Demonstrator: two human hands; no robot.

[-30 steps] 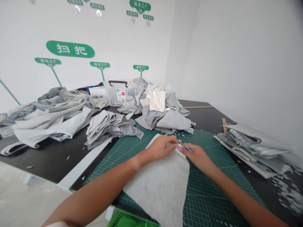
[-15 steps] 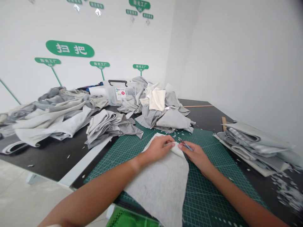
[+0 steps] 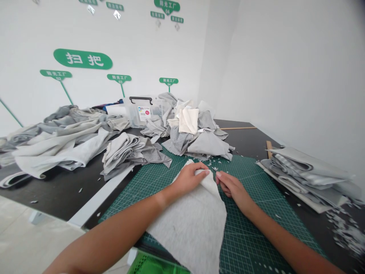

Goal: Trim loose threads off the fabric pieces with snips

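**Left hand grips corner of fabric sheet (image 3: 185,228) on green cutting mat (image 3: 253,228)**

The left hand (image 3: 186,180) rests on the sheet's top corner, its fingers (image 3: 199,173) curved over the cloth and seeming to pinch it, so that the tip stands up off the mat in a soft fold. The right hand (image 3: 232,188) sits just beside the sheet's right edge, fingers curled inward. Whether it holds anything cannot be told: no tool shows clearly in it.

The sheet lies on the mat, its far corner near the mat's top edge and its lower end running out of view toward the person. Bare mat remains to the right of the right hand, with more beyond the left forearm. Past the far edge, a heap of gray offcuts (image 3: 208,144) and a folded pile (image 3: 128,156) sit on the black table (image 3: 57,194), hemming the mat in, with a plastic box (image 3: 139,114) behind them. A layered stack (image 3: 305,175) and loose scraps (image 3: 345,232) lie to the right.
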